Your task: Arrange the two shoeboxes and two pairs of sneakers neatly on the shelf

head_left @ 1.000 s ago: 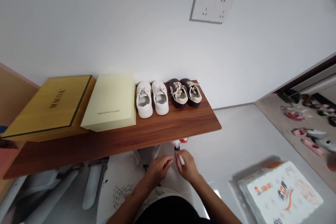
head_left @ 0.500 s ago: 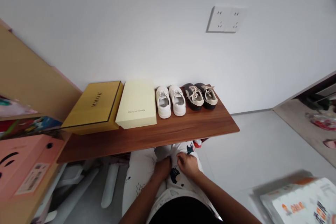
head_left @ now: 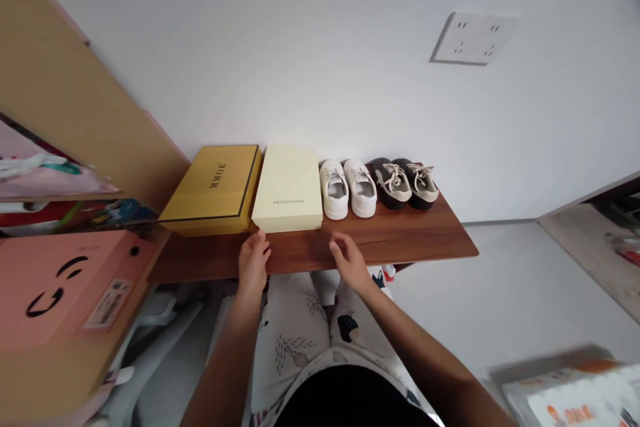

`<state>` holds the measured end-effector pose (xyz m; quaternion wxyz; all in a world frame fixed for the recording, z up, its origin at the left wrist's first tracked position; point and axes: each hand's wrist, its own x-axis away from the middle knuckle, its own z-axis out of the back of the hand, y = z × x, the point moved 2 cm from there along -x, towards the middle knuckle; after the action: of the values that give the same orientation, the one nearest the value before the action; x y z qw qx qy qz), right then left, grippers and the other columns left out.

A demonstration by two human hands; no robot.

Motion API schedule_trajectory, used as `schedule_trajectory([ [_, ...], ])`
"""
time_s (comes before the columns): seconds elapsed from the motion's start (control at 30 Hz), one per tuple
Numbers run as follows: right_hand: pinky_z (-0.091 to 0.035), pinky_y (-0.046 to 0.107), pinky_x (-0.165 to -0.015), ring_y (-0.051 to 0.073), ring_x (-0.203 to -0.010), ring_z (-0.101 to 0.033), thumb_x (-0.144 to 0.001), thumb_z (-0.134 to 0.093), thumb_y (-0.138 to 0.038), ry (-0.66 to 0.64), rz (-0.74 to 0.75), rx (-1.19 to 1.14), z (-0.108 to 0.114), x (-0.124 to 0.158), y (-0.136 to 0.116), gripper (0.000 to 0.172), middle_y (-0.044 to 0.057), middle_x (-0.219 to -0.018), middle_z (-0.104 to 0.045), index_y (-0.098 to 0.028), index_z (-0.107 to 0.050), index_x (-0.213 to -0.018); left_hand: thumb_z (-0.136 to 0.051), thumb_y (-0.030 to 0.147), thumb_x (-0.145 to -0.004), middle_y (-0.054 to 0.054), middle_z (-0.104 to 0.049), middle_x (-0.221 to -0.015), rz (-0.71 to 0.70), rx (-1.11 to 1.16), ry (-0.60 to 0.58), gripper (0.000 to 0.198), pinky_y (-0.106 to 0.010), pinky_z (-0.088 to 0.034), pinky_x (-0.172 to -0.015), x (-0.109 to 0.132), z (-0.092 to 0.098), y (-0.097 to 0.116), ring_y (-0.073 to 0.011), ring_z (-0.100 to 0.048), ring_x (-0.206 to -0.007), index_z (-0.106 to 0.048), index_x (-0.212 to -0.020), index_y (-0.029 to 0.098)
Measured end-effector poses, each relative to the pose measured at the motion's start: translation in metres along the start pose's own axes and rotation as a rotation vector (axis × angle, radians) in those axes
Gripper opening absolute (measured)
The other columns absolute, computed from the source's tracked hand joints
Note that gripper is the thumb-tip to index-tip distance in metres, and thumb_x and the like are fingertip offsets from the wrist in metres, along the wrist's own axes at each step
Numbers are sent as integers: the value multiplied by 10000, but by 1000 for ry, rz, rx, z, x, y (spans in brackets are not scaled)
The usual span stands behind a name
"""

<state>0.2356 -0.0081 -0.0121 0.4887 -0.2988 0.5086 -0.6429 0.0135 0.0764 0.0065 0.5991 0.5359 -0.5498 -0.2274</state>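
Note:
My left hand [head_left: 253, 260] hovers over the front edge of a brown wooden board [head_left: 300, 255], its fingertips close to the near left corner of a cream shoebox [head_left: 287, 180] marked MEIZHIYUAN. Contact with the box is hard to make out. Past the box's right corner, my right hand [head_left: 349, 260] is over the board with fingers loosely bent and nothing in it. A yellow shoebox [head_left: 215, 187] with a black border and MMOK lettering lies left of the cream one. To the right stand a pair of white sneakers [head_left: 349, 197] and a pair of black-and-beige lace-up shoes [head_left: 406, 190].
The board's far side is against a white wall [head_left: 300, 47] with sockets [head_left: 473, 39]. At left, a pink box [head_left: 60, 287] sits on a wooden shelf unit [head_left: 100, 100]. A white printed package [head_left: 570, 397] lies on the floor at lower right.
Both hands have risen from my lap to the board, the left one reaching toward the cream shoebox. The view has shifted left; the boxes and shoes stay where they were.

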Motion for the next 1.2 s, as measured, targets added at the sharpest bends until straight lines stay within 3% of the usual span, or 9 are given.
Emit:
schedule_trajectory([
  [0.17,-426,435,-1089,282,-1262,-549,-985,-450,-465,32,110,207,-48,-64,-36,514,185,-1305,-623,-130,-501,-1371,-704,564,-825,-36,-572,-929,366,193,7,394,-350,-535,-855,-16,-64,15,-151,-616,-871,-553,-940,219],
  [0.33,-346,467,-1138,314,-1392,-428,-981,-458,-348,124,224,635,-5,-82,-37,418,193,-1494,-483,-155,-554,-1338,-747,417,-788,20,-514,-825,269,230,75,319,-283,-527,-757,-11,-82,6,-94,-522,-705,-534,-923,222],
  [0.4,-317,521,-1137,354,-1377,-439,-931,-536,-298,161,156,844,28,-101,-32,440,210,-1488,-487,-161,-551,-1349,-734,413,-788,28,-508,-834,197,242,95,323,-266,-522,-728,-7,-83,2,-82,-496,-678,-508,-928,229],
  [0.53,-420,461,-1038,328,-1183,-599,-871,-605,-242,-36,15,964,75,-142,-16,465,190,-1184,-689,-167,-565,-1328,-723,396,-790,13,-580,-956,-3,272,114,355,-240,-498,-677,9,-90,0,-94,-557,-748,-439,-944,247],
  [0.67,-495,379,-940,271,-1060,-647,-917,-531,-344,53,-16,553,101,-152,5,400,148,-1123,-708,-140,-579,-1258,-758,363,-743,-12,-606,-955,-292,234,102,400,-257,-511,-718,23,-94,6,-143,-613,-856,-414,-899,233],
  [0.83,-506,435,-939,280,-1075,-629,-965,-364,-357,267,-99,233,114,-116,35,454,203,-1165,-669,-81,-527,-1286,-842,331,-622,4,-511,-865,-697,-120,204,460,-348,-495,-926,32,-70,17,-175,-566,-886,-429,-792,221],
  [0.97,-396,540,-1074,357,-1298,-486,-934,-470,-316,439,70,568,88,-82,27,447,275,-1345,-534,-97,-538,-1318,-861,280,-578,-22,-474,-861,-836,-342,158,441,-420,-442,-1021,30,-56,25,-250,-520,-1017,-457,-746,231],
  [1.1,-368,490,-1137,332,-1387,-415,-879,-614,-275,85,361,622,29,-93,0,469,201,-1484,-454,-174,-556,-1333,-809,289,-677,-55,-489,-915,-991,-528,64,319,-442,-430,-1026,21,-59,20,-265,-516,-1023,-530,-812,216],
  [1.2,-393,487,-1121,339,-1362,-447,-822,-665,-215,42,308,518,9,-117,-4,413,200,-1470,-473,-161,-605,-1227,-742,325,-781,-91,-510,-958,-1156,-764,6,239,-457,-455,-971,13,-64,7,-275,-528,-987,-592,-903,184],
])
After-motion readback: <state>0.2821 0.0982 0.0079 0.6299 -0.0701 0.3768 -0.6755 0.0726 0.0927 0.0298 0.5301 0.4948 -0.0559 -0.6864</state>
